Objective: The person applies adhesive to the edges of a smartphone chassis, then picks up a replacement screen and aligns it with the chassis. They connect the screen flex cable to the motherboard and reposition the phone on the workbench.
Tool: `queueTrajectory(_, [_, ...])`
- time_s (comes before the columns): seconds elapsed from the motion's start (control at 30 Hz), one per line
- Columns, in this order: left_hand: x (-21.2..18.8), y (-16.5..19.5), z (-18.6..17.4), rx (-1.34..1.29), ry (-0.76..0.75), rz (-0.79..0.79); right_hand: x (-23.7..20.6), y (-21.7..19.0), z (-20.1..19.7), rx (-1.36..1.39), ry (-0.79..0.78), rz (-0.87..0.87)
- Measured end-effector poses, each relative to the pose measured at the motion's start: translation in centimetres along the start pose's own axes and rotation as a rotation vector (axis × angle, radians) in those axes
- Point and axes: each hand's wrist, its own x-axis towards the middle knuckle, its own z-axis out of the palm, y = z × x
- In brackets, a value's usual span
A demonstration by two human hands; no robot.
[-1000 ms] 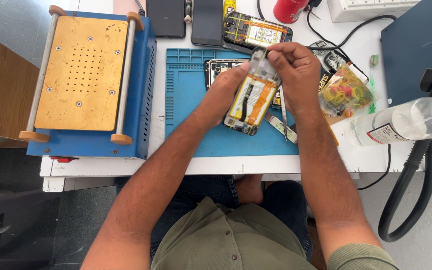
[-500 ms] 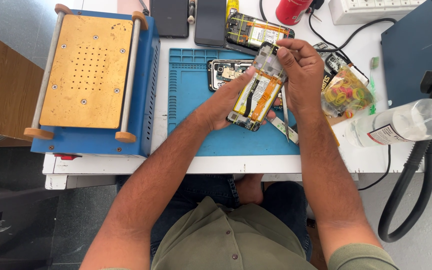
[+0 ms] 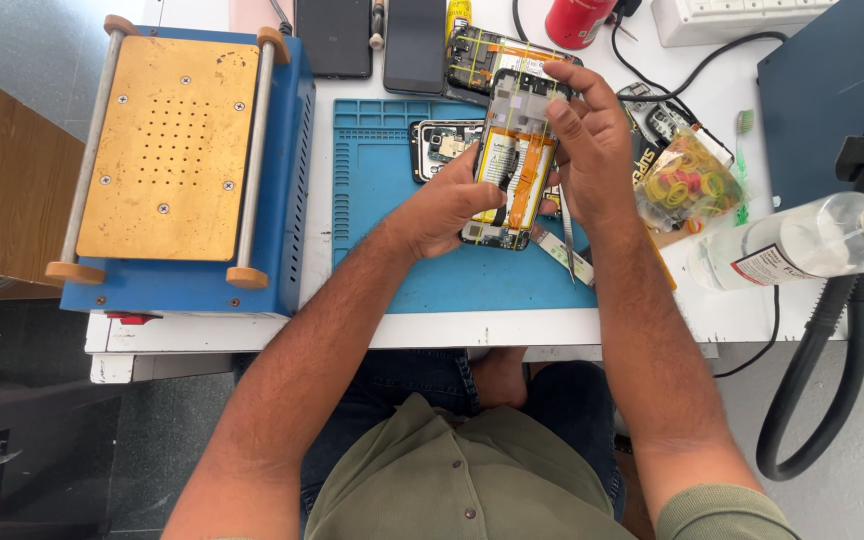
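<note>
A: Where's the unit and how does it lie?

B: You hold the opened black phone with its yellow-taped internals exposed [image 3: 508, 160] lifted above the blue rubber work mat [image 3: 382, 200]. Long axis runs near-vertical in view, top end away from you, tilted slightly right, internals facing up.

A: Hands?

B: Your left hand [image 3: 447, 210] is clamped on the lower left edge and bottom. Your right hand [image 3: 592, 150] grips the upper right edge, fingers curled over the top corner.

A: What's around it?

B: A second opened phone board [image 3: 437, 145] lies on the mat just left of the held one, partly behind it. A third opened phone with yellow tape [image 3: 482, 50] lies past the top end. A clear bag of coloured rubber bands [image 3: 687, 185] sits right of your right hand, with a clear plastic bottle [image 3: 802, 245] further right. A thin strip part [image 3: 562, 250] lies on the mat under your right wrist.

A: Room to move?

B: The mat's left half and near strip are open. A blue machine with a brass plate [image 3: 177, 150] bounds the left. The white counter [image 3: 512, 328] edge is near your body.
</note>
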Motion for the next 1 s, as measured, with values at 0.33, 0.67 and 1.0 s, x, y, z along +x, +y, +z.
queueTrajectory(0.33, [-0.1, -0.6, -0.8, -0.072, -0.029, 0.018, -0.1, -0.5, 0.4, -0.031, -0.077, 0.003])
queueTrajectory(0.67, [0.0, -0.7, -1.2, 0.016, 0.022, 0.056, -0.1, -0.2, 0.1, -0.081, -0.089, 0.013])
queueTrajectory(1.0, [-0.1, 0.1, -0.9, -0.176, 0.058, 0.146, 0.0, 1.3, -0.7, -0.439, -0.074, -0.283])
